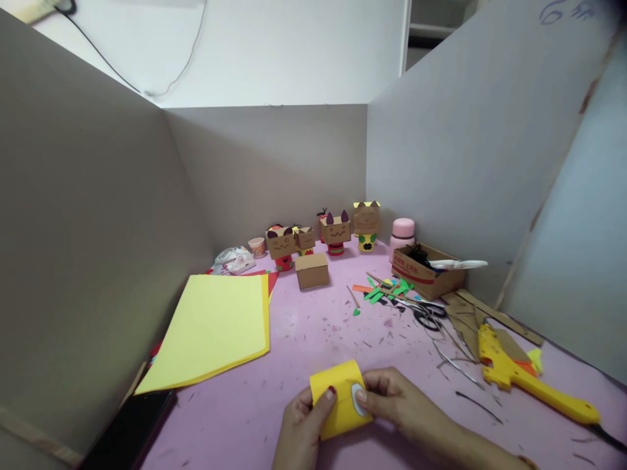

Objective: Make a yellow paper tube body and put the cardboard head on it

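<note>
My left hand point(307, 418) grips a yellow paper tube point(334, 398) near the front of the table, its thumb lying across the curved face. My right hand point(392, 396) closes on the tube's right end, and its thumb presses a white oval piece point(358, 399) flat against the yellow surface. The fingers behind the tube are partly hidden. Farther back stands a plain brown cardboard box point(312, 272). Behind it are several small figures with cardboard box heads, drawn faces and paper bodies, such as a red-bodied figure point(281, 247).
Yellow paper sheets point(215, 326) lie at left, above a dark phone-like slab point(130, 431). On the right are a yellow glue gun point(529, 382), scissors point(427, 318), green paper scraps point(377, 295), a cardboard tray point(426, 277) and a pink bottle point(402, 234). Grey partitions enclose the table.
</note>
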Demonstrator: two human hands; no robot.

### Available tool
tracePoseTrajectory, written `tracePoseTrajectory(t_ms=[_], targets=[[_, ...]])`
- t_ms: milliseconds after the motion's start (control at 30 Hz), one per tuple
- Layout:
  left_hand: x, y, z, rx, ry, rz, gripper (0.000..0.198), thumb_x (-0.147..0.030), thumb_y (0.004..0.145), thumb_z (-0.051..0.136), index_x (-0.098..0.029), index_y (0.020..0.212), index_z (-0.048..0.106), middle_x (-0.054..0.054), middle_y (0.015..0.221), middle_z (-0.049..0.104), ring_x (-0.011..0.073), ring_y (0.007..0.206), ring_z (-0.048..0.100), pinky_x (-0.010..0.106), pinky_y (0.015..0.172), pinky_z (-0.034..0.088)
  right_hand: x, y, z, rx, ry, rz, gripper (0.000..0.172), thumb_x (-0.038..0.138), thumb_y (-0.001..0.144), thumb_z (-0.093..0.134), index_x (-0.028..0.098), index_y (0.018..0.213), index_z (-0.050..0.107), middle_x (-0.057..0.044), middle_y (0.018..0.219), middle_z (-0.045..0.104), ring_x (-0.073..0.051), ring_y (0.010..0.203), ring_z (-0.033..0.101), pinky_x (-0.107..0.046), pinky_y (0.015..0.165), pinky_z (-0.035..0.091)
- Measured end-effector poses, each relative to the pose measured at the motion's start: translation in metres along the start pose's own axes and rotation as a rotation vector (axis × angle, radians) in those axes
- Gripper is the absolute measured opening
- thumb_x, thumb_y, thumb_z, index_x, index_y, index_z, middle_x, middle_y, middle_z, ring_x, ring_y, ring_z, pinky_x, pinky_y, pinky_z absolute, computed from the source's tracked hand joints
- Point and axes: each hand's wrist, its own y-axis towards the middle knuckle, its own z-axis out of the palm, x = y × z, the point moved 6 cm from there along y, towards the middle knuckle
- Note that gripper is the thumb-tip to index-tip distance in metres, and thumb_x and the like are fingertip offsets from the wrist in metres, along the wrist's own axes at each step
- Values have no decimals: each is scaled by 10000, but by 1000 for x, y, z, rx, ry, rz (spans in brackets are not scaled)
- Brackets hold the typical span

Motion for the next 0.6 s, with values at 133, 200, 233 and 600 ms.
tracePoseTrajectory(t_ms=[133,200,233,600], targets=[[-4,-3,3,-14,-12,-19,306,-326,659,720,-118,884,714,104,733,722,242,779,644,340,783,457,2,0,1,13,15,15,383,483,655,706,108,707,650,4,596,542,-134,609,496,-260,647,383],[-7,-4,6,-11,-22,-22,310,-340,682,698,-113,893,711,107,758,722,241,800,639,334,792,450,3,0,1,6,3,22,407,508,641,704,110,699,644,4,592,541,-143,617,502,-271,659,387],[-8,-5,8,-9,-26,-22,308,-343,693,688,-112,896,710,107,771,721,241,810,637,332,797,447,4,0,0,-7,-13,23,415,517,644,695,110,703,642,3,600,544,-143,619,501,-270,656,385],[-8,-5,9,-9,-68,-20,363,-364,688,682,-93,929,694,120,772,723,270,814,646,372,820,439,11,-1,-21,-252,-435,-48,287,389,730,609,136,595,604,34,520,482,-107,517,407,-223,502,304]])
